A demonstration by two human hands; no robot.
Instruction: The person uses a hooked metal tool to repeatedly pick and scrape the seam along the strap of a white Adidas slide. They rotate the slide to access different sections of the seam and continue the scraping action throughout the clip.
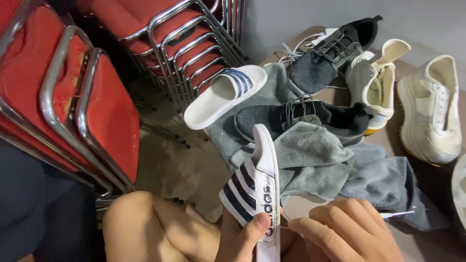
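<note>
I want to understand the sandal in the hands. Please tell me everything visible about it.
The white slide sandal with dark blue stripes looks like smooth foam or rubber. It stands tilted on its edge, toe pointing up and away, strap facing left. The left hand grips its lower part, thumb pressed on the side. The right hand holds a thin needle-like tool beside it. Behind lies a grey cloth.

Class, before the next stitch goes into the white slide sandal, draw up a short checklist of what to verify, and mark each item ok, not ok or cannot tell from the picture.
1. Slide sandal held steady: ok, the left hand grips its side, thumb on the strap edge.
2. Needle in hand: ok, a thin metal point sticks out of the right hand.
3. Thread runs from sandal to right hand: ok, though very faint.
4. Thread free of tangles: cannot tell, too thin.
5. Matching sandal within sight: ok, it lies on the grey cloth.
</note>
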